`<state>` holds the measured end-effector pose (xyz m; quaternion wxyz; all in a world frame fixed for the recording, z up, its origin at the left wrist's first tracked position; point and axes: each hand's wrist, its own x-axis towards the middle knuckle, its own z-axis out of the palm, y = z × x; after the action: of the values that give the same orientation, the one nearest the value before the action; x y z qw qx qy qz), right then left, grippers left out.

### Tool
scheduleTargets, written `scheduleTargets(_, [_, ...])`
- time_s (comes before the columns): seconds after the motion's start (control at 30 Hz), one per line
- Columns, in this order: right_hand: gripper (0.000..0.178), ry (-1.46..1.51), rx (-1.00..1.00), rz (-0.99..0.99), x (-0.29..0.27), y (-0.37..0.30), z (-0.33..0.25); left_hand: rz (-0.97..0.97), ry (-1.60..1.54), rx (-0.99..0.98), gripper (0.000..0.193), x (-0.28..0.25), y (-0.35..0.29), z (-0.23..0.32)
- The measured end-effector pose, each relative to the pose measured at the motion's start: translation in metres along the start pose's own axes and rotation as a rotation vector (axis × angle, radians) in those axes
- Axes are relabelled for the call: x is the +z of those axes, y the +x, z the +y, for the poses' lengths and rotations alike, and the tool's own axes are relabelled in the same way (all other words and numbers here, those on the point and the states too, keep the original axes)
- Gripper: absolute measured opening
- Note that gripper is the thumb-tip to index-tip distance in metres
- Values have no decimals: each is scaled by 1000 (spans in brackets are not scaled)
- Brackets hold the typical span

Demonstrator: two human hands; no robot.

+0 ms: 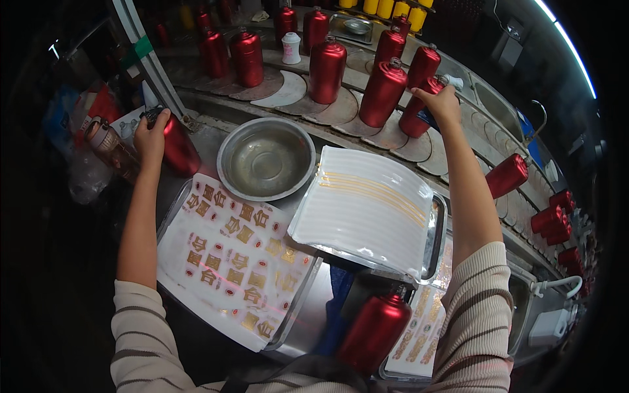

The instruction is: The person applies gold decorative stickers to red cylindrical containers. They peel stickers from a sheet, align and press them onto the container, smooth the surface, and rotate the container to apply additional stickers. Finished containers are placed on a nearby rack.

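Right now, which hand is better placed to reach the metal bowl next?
Probably your left hand: it's nearer the metal bowl, though holding a red bottle. Your right hand is farther off, holding another red bottle at the conveyor.

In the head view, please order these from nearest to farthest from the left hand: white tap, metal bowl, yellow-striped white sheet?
1. Metal bowl: just right of the left hand.
2. Yellow-striped white sheet: right of the bowl.
3. White tap: far right.
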<state>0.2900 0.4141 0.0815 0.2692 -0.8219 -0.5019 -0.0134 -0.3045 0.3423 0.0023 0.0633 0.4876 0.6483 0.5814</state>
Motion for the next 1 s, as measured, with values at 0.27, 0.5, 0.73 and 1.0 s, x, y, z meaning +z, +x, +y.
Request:
scheduleTargets(0.27, [86,-87,14,41,-18,0,45,3,6,5,47,7,-1,-3])
scheduleTargets(0.5, [88,-112,14,56,-45,4,79,6,11,39,40,-1,7,-6])
scheduleTargets(0.73, [90,-226,-63,371,-72,-23,96,246,365,306,49,-5,-11,43])
scheduleTargets(1.0, [91,-72,98,28,-58,-32,67,-209,-55,514,57,173,-35,170])
